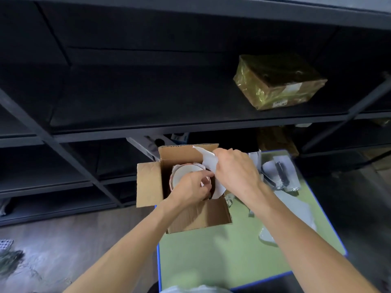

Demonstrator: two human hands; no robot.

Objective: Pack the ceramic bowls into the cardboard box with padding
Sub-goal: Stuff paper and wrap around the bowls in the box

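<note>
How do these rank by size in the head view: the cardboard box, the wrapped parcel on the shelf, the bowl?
1. cardboard box
2. wrapped parcel, nearly as large, though it stands farther away
3. bowl, partly hidden, clearly smallest

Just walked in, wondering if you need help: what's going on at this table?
A person is packing at a green, blue-edged table. A white ceramic bowl with a coppery rim already sits inside the open brown cardboard box. The right hand grips a white padding sheet at the box's right side, beside the bowl. The left hand is at the bowl's near rim, fingers curled. More pale sheets lie on the table further right.
</note>
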